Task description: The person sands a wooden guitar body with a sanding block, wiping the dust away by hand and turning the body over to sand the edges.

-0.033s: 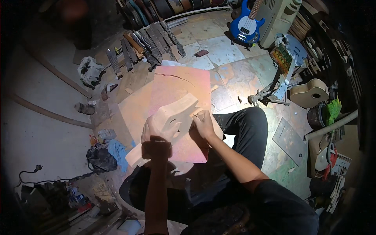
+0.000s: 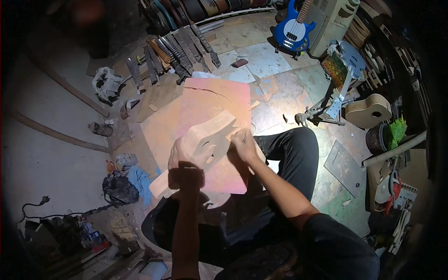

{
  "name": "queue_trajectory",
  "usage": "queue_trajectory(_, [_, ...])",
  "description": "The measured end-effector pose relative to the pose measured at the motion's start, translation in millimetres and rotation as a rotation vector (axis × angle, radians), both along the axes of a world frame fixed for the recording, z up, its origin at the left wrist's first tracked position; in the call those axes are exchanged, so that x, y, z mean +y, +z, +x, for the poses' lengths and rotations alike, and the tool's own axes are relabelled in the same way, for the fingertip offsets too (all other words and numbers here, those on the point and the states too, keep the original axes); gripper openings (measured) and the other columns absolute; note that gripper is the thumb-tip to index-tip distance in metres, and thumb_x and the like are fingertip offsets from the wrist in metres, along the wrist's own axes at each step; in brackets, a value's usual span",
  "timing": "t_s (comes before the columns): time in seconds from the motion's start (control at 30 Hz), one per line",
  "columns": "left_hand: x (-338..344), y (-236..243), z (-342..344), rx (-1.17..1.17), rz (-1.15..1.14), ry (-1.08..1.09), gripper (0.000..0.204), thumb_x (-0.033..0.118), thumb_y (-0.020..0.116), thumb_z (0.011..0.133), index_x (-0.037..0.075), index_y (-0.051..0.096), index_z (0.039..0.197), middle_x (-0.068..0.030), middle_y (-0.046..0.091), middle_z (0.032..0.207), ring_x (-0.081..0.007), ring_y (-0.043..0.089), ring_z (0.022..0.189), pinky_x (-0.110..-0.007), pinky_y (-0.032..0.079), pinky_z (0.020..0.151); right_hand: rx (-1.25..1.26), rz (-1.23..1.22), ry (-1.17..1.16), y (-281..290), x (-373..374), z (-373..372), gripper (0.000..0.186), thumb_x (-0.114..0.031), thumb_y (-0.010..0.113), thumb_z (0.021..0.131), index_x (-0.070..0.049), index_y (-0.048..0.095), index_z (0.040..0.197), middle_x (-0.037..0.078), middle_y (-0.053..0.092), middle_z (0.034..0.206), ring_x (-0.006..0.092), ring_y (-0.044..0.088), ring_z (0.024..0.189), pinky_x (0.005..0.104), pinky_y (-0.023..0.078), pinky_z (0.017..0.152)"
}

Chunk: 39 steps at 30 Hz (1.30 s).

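Observation:
A pale, bare wooden piece (image 2: 212,125) with curved edges, shaped like part of a guitar body, lies tilted across a pink and orange dusty board (image 2: 219,98) in front of me. My left hand (image 2: 189,154) is wrapped over its near left part, thumb towards the middle, and grips it. At the piece's right edge my right hand (image 2: 243,143) is closed, its knuckles up. Whatever is between those fingers is hidden; a small orange-tan edge shows beside them. My forearm's shadow falls over the left wrist.
Several files and rasps (image 2: 179,51) lie in a row beyond the board. A blue electric bass guitar (image 2: 293,30) stands at the far right, and an unfinished guitar body (image 2: 368,112) lies nearer. My bent right knee (image 2: 303,140) is beside the board. A blue cloth (image 2: 139,179) lies left.
My right hand has shifted slightly and turned, so its fingers are now more tucked under. The left hand and the wooden piece have stayed in place.

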<state>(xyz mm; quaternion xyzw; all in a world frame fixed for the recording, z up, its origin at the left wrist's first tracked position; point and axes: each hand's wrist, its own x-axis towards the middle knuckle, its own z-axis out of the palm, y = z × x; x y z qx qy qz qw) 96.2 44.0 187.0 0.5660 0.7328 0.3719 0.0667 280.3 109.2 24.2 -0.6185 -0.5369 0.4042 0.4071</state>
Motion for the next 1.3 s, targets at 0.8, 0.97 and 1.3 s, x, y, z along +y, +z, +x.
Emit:
queue_trajectory(0.8, [4,-3,4,0.109,0.122,0.019,0.048,0.04,0.088,0.079,0.004,0.066,0.102,-0.0137,0.071,0.082,-0.0356,0.07,0.07,-0.046,0.057,0.063,0.296,-0.113,-0.257,10,25,3,0.032,-0.019,0.075,0.098,-0.001,0.053,0.112,0.014,0.062,0.095,0.0247,0.064,0.092,0.0399,0.052,0.086])
queue_trajectory(0.97, [-3,-52,-25,0.423,0.245,0.07,0.041,0.031,0.068,0.098,0.003,0.06,0.07,-0.0101,0.054,0.048,-0.0332,0.053,0.037,-0.048,0.043,0.038,0.143,-0.095,-0.05,0,6,-7,0.029,-0.019,0.076,0.097,-0.002,0.054,0.107,0.006,0.06,0.094,0.0161,0.058,0.086,0.0337,0.052,0.081])
queue_trajectory(1.3, [-20,-70,-16,0.468,0.087,0.184,0.045,0.041,0.073,0.095,0.001,0.063,0.075,-0.0078,0.052,0.048,-0.0335,0.051,0.036,-0.05,0.04,0.037,0.151,-0.09,-0.233,7,24,-7,0.031,-0.01,0.076,0.096,-0.001,0.05,0.109,0.011,0.061,0.092,0.0218,0.063,0.09,0.0378,0.053,0.085])
